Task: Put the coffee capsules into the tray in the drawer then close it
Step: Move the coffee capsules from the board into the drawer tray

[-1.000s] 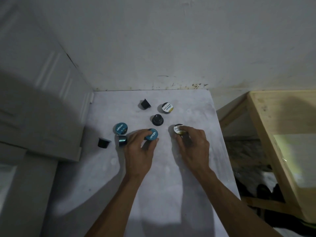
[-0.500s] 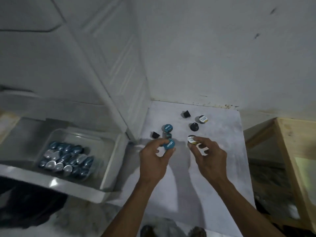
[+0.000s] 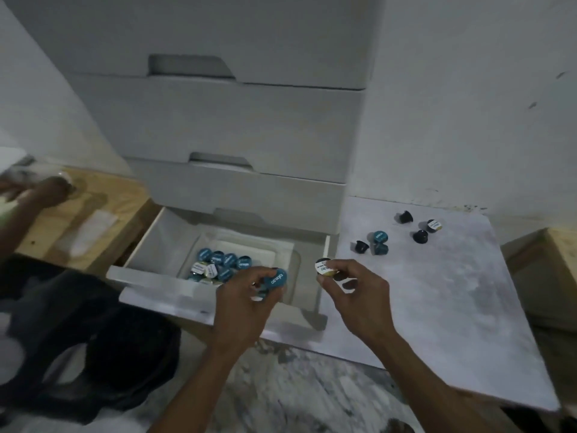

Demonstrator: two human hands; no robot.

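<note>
White drawers stack against a pale wall; the lowest drawer (image 3: 150, 242) is pulled open beside a low marble-look counter (image 3: 437, 307). Inside it sits a white tray (image 3: 281, 250) with a cluster of coffee capsules (image 3: 218, 265), mostly teal lids and a few white ones, heaped toward its left front corner.

The person's left hand (image 3: 246, 303) pinches a teal-lidded capsule (image 3: 276, 279) between thumb and fingertips, lid tilted up toward the camera, over the tray's front right corner. The right hand (image 3: 356, 292) pinches a white-lidded capsule (image 3: 324, 267) the same way, just past the drawer's right edge and above the counter's left edge.

The tray lies to the left of and below both hands, with the left hand nearer, so its capsule looks likely to drop first.

Six more capsules (image 3: 379, 242) remain near the counter's back edge: small dark cups, some tipped over, two teal ones touching.

At the far left, another person's arm (image 3: 34, 195) rests on a wooden surface (image 3: 103, 198).
</note>
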